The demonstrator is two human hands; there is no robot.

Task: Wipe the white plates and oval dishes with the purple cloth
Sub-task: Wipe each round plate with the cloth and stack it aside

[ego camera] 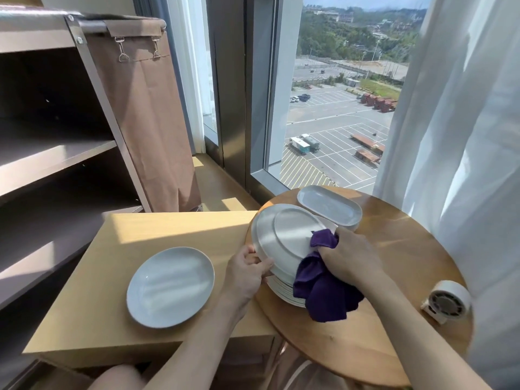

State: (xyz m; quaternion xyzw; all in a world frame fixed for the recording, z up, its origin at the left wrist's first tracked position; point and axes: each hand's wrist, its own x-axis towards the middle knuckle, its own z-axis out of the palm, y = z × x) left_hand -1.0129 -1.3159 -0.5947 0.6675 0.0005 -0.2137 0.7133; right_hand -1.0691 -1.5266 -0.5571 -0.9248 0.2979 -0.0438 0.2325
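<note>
My left hand (247, 267) grips the near rim of a white plate (284, 237) that is tilted up, its underside facing me. My right hand (349, 254) holds the purple cloth (323, 294) bunched against that underside at its right edge; most of the cloth hangs down below the hand. Under the tilted plate sits a stack of white plates (284, 291) on the round wooden table (394, 319). A white oval dish (329, 206) stands behind them on the same table. One white plate (170, 285) lies face up on the light wooden box (112, 277) to the left.
A small white round device (447, 301) sits at the round table's right edge. White curtains (464, 136) hang to the right, a window behind. A dark shelf unit (56, 164) with a brown fabric bag (146, 122) stands on the left.
</note>
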